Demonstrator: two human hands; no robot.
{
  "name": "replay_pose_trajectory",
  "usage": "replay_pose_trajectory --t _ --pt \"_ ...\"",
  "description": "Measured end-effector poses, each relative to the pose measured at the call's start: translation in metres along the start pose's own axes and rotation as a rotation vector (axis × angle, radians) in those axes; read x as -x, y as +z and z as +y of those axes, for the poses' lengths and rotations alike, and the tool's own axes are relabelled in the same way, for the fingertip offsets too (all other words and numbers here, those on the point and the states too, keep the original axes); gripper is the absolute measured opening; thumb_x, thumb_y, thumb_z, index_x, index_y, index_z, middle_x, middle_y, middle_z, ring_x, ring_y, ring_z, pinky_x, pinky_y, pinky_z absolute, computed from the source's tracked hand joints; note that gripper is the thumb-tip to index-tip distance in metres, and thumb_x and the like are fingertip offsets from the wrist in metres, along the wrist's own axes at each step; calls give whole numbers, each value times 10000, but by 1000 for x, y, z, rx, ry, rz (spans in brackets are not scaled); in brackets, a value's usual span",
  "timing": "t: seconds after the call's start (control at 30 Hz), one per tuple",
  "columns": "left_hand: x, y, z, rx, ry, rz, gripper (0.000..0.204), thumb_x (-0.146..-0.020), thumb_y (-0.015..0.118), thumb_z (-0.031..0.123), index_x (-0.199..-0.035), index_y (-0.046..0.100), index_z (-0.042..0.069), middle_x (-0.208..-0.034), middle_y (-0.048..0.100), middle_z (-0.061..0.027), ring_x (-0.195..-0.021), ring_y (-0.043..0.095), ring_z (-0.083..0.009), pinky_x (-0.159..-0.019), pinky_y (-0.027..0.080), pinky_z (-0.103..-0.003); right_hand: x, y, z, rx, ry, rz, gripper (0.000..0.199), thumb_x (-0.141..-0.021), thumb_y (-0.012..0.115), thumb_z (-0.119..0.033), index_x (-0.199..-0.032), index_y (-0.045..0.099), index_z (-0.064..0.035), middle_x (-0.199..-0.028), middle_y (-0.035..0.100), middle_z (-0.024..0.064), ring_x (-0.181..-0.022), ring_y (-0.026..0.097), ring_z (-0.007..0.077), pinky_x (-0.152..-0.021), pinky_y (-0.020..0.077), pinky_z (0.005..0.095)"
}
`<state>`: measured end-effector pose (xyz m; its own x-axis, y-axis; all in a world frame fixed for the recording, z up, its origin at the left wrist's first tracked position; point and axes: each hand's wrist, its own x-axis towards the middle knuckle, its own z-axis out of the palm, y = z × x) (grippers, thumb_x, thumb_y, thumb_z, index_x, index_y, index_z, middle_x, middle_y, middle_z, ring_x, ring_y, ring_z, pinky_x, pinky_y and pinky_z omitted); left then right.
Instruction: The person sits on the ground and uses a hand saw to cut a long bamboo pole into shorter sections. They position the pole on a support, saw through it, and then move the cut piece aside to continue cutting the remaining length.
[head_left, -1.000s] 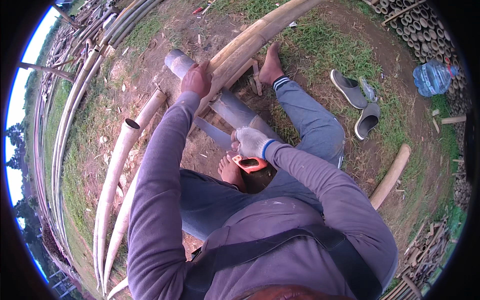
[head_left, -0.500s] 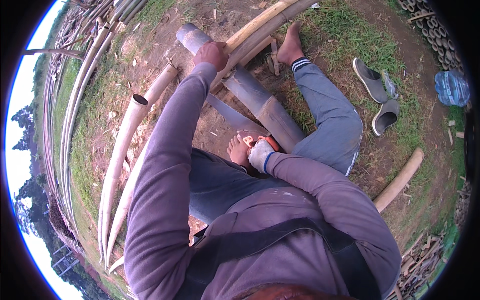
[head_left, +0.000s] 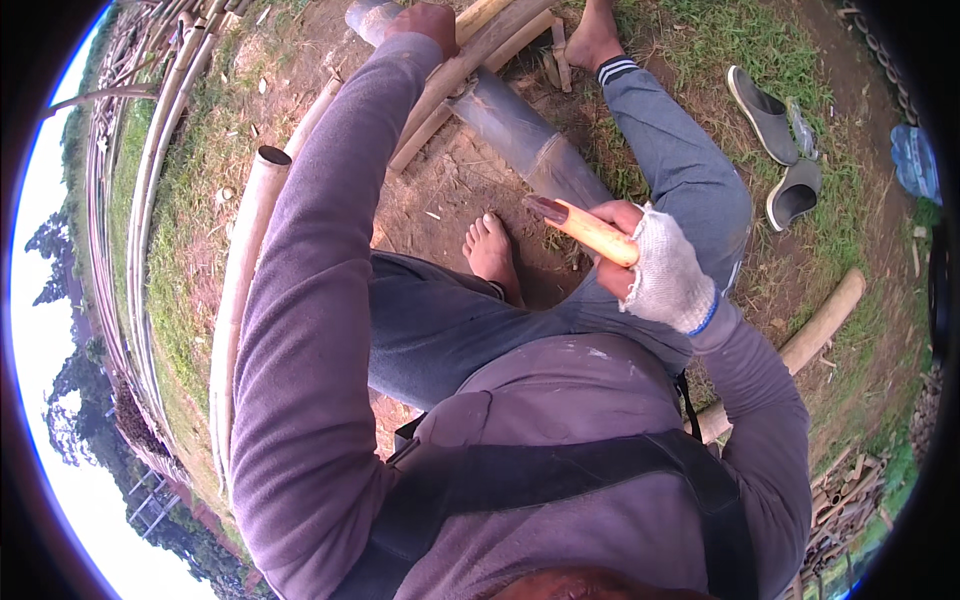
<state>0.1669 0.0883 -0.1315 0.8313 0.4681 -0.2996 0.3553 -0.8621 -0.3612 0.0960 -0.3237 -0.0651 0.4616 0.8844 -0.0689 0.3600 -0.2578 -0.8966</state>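
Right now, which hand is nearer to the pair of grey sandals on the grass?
The right hand. It grips a wooden handle above the knee, just left of the grey sandals. The left hand rests far away on the bamboo pole at the top edge.

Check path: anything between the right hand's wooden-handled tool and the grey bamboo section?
Nothing visible. The right hand holds the wooden handle just above the near end of the grey bamboo section; the left hand grips its far end.

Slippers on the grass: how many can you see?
2. One grey slipper lies on the grass at upper right; the second slipper lies just below it, nearer the knee. Others may be hidden.
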Motion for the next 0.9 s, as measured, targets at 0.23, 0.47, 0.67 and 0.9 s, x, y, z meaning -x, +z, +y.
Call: replay_pose_trajectory --t 0.23,0.47,0.67,0.9 --pt "32 -77 11 -247 -1 -199 395 -1000 701 541 -1282 810 286 -1363 757 53 -1260 698 -235 -980 528 -492 56 -86 -9 -316 125 73 412 -908 796 -141 -1258 686 48 -1059 775 108 -934 738 196 -855 570 340" --pt "15 -68 5 -296 87 -178 640 -865 779 732 -1310 778 272 -1327 766 22 -1279 692 -278 -951 554 -567 10 23 15 -134 -186 214 466 -974 800 -224 -1346 658 19 -1162 757 190 -995 775 331 -834 611 390" --pt "0 -55 -1 -255 131 -254 645 -865 777 733 -1313 774 268 -1316 773 13 -1246 712 -280 -1002 537 -563 -20 66 18 -141 -214 245 495 -1022 739 -208 -1453 608 -1 -1237 755 189 -1082 769 346 -910 616 385" --pt "11 -73 3 -263 85 -278 631 -873 786 709 -1317 772 260 -1319 773 12 -1247 711 -285 -998 547 -529 -12 76 36 -88 -207 233 469 -1000 747 -159 -1417 613 9 -1224 750 210 -1086 764 370 -937 612 423"
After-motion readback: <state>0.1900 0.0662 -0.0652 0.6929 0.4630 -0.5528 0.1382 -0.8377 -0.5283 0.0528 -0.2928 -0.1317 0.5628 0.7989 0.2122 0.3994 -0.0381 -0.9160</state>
